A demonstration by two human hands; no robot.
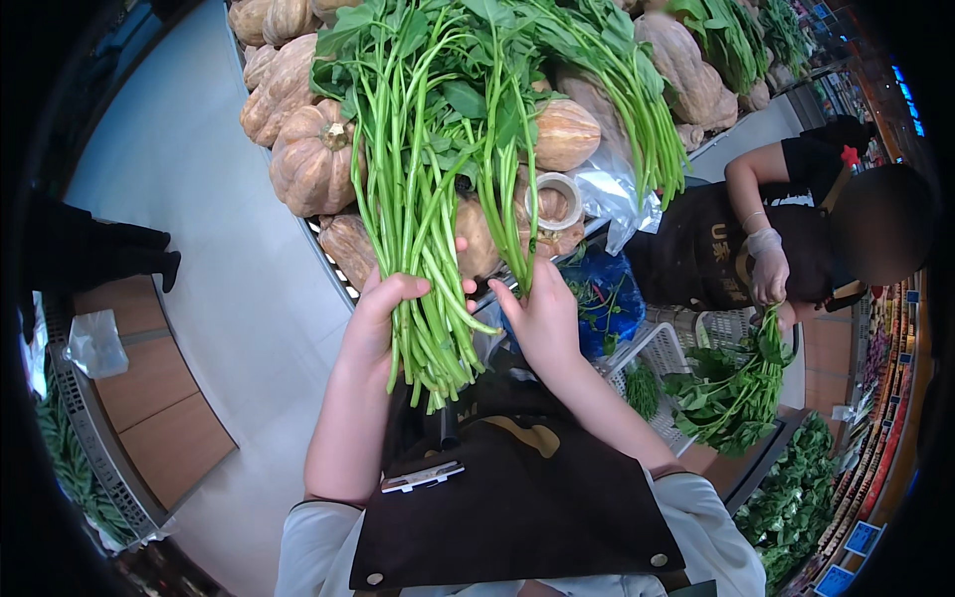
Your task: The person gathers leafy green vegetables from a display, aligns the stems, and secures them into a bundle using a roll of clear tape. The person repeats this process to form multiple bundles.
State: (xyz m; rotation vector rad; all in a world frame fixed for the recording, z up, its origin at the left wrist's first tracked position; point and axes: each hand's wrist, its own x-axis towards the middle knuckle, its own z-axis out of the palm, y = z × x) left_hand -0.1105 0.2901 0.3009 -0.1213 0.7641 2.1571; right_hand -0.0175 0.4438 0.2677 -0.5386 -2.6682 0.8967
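1. The person's left hand [373,316] is wrapped round a thick bunch of leafy greens [426,333], thumb across the front, a few fingertips peeping out on the far side. The cut ends hang below this grip, toward the person's body.
2. The right hand [542,316] is closed round the lower ends of a slimmer bundle [505,214], its thumb pointing up on the side facing the left hand. How hard it squeezes, I cannot tell.
3. What matters in space: the slimmer bundle stands just to the right of the thick bunch, both with their long axes running away from the person, leaves at the far end. The stems stand apart near the hands, and the leaves run together farther out. The right hand is the nearer one to the slimmer bundle; the thick bunch lies directly to its left, within the left hand's grasp.
4. Just beyond the right hand, a pale roll of tape [574,202] rests on the heaped pumpkins [308,164], with a clear plastic bag [619,194] beside it.
5. Farther out, beyond and to the right of the right hand, more greens [652,129] droop over the pile.
6. Well off to the right, a co-worker's gloved hand [768,261] holds another leafy bunch [741,383] over a white basket [652,348].
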